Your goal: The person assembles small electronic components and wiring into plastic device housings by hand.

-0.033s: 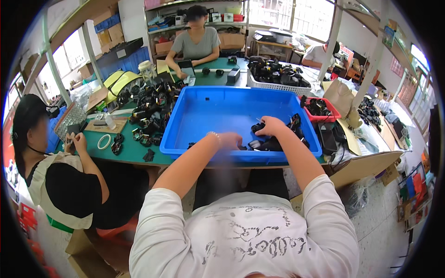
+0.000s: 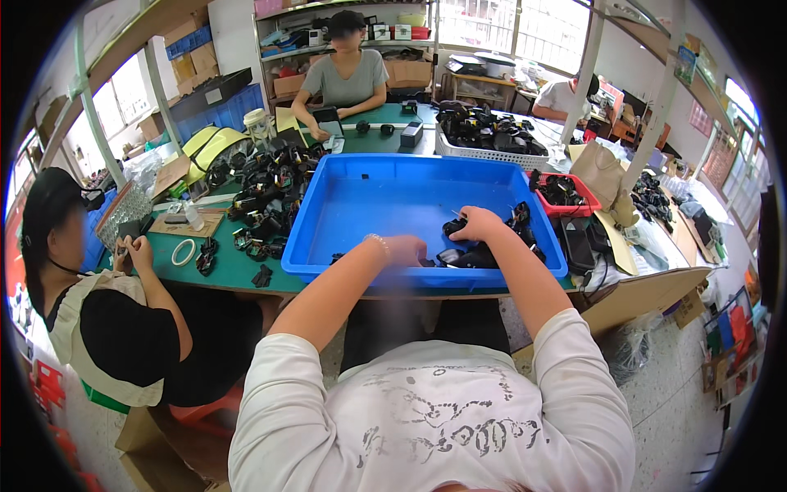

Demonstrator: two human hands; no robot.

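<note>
In front of me lies a large blue plastic tray (image 2: 443,168). My right hand (image 2: 482,225) is over its right half, fingers closed on a small black part (image 2: 452,228); a thin pale piece sticks up beside the fingertips. Low in the tray, left of it, is my left hand (image 2: 404,249), with a bracelet on the wrist. A blurred patch covers part of that hand, and its fingers do not show clearly. Black parts (image 2: 471,257) lie along the tray's near edge between and beyond the hands, and more black parts (image 2: 522,217) rest by its right wall.
Left of the tray, a heap of black parts (image 2: 275,180) covers the green table. A red basket (image 2: 589,202) and a white basket (image 2: 492,152) stand to the right and behind. One co-worker (image 2: 123,328) sits at left, another (image 2: 346,78) across the table.
</note>
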